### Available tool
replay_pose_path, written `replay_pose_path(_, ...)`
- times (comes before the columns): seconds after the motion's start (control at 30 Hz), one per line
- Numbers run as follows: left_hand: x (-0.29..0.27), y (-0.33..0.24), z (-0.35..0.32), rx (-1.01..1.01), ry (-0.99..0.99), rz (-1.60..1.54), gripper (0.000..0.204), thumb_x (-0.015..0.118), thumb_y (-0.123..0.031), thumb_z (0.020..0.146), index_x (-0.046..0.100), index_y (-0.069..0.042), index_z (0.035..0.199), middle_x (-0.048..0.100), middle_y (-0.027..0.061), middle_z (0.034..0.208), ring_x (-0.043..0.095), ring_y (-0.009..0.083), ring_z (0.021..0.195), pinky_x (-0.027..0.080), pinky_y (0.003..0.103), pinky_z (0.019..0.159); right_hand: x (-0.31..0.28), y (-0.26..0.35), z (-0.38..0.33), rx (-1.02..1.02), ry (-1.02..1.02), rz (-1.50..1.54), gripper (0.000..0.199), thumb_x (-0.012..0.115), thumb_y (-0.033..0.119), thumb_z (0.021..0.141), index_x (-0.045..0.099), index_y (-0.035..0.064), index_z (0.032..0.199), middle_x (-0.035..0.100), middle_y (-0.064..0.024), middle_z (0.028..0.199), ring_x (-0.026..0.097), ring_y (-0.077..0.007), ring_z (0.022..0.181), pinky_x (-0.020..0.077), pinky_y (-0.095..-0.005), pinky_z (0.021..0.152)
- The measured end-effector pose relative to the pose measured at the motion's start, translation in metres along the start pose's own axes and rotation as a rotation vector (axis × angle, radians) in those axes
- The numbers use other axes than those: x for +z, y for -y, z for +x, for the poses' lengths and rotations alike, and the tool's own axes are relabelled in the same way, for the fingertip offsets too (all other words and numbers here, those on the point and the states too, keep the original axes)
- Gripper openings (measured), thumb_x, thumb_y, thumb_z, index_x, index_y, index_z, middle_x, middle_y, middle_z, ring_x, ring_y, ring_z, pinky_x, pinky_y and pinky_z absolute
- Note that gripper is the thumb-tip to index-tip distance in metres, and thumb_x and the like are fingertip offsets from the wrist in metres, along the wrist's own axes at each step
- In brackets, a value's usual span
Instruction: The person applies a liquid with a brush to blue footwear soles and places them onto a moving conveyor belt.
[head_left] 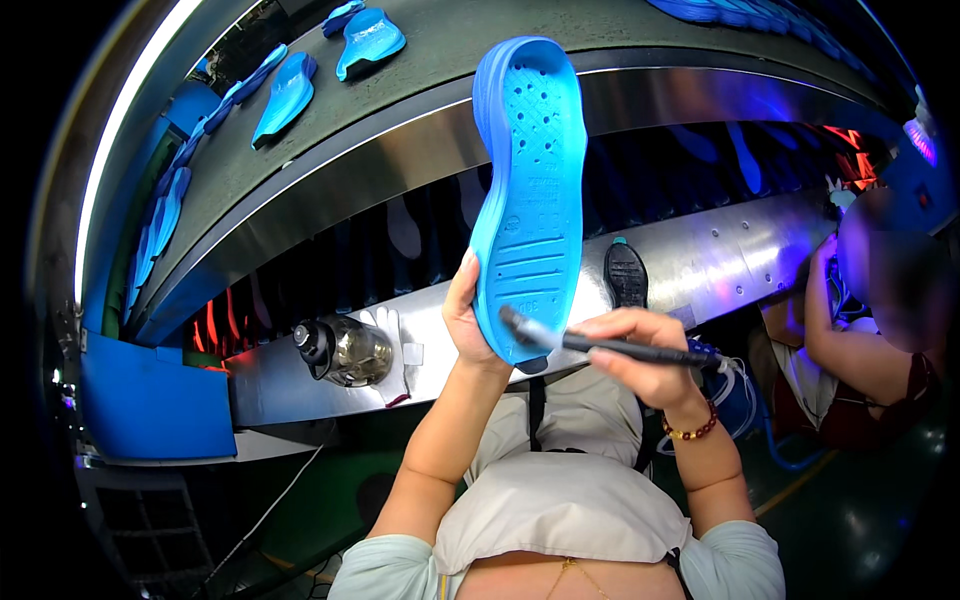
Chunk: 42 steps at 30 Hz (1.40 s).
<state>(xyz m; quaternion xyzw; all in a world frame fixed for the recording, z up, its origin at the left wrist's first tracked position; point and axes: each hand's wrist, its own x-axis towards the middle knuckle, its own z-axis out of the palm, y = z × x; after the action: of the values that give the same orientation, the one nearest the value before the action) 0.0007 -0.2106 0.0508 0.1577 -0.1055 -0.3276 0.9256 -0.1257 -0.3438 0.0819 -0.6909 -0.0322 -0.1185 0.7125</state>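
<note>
Bright blue moulded shoe sole [540, 210] held up before the body, near-upright, hollow side facing the wearer; cluster of holes at the upper end, ridges across the lower half. Left hand [472, 318] grips its lower left edge, thumb along the rim, other fingers mostly hidden behind. Right hand [645, 360] pinches a dark brush [622, 347] by the handle, fingers closed round it; brush head blurred, over the lower end of the sole's inside, contact uncertain. Bead bracelet [690, 425] on the right wrist. Behind, a metal bench [700, 265] carries a dark sole [626, 278] right of the blue one and, well to the left, a clear bottle [362, 354] with black lid, pale glove [394, 335] just beside it. Farther back, conveyor belt [420, 85] with more blue soles [286, 98]. Another person [865, 365] sits at right.
</note>
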Motion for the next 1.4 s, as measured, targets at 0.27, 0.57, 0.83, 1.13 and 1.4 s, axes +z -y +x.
replay_pose_path(0.27,0.003,-0.007,0.014,-0.009,0.034,0.006,0.046,0.036,-0.035,0.088,0.048,-0.001,0.117,0.055,0.0174,0.112,0.056,0.0292,0.098,0.044,0.042,0.086,-0.027,0.009,0.02,-0.197,0.169,-0.262,0.02,0.065,-0.002,0.068,0.063,-0.0024,0.088,0.064,-0.0147,0.086,0.062,-0.018,0.079,0.0488,-0.027,0.072)
replay_pose_path(0.57,0.009,-0.017,0.02,-0.283,-0.001,-0.052,0.041,0.041,-0.027,0.086,0.049,0.003,0.114,0.057,0.0188,0.106,0.059,0.0282,0.093,0.046,0.04,0.085,-0.013,0.026,0.016,-0.326,0.511,-0.325,0.019,0.069,0.004,0.067,0.064,0.0026,0.085,0.065,-0.0101,0.084,0.063,-0.0224,0.079,0.0496,-0.0299,0.07)
replay_pose_path(0.83,0.017,-0.022,0.013,-0.753,-0.053,0.453,0.047,0.057,-0.029,0.079,0.048,0.001,0.114,0.055,0.0145,0.102,0.057,0.0215,0.087,0.048,0.031,0.075,-0.047,0.036,0.024,-0.136,0.767,-0.55,0.018,0.065,0.001,0.07,0.063,0.0038,0.088,0.065,-0.01,0.089,0.063,-0.0218,0.085,0.0494,-0.0285,0.075)
replay_pose_path(1.13,0.027,-0.022,0.006,-0.878,-0.166,0.664,0.049,0.057,-0.031,0.079,0.047,0.001,0.116,0.056,0.0155,0.102,0.057,0.02,0.088,0.048,0.032,0.076,-0.069,0.046,0.032,-0.057,0.795,-0.692,0.017,0.063,0.005,0.07,0.063,0.0031,0.087,0.064,-0.0108,0.087,0.062,-0.0254,0.079,0.0477,-0.03,0.066)
replay_pose_path(1.4,0.003,-0.026,0.0,-0.771,-0.18,0.671,0.052,0.056,-0.031,0.08,0.043,0.0,0.12,0.054,0.0167,0.107,0.056,0.0237,0.093,0.047,0.035,0.078,-0.091,0.037,0.032,0.133,0.645,-0.663,0.02,0.065,0.006,0.071,0.064,0.0045,0.091,0.065,-0.0096,0.08,0.062,-0.0178,0.067,0.0471,-0.0254,0.058)
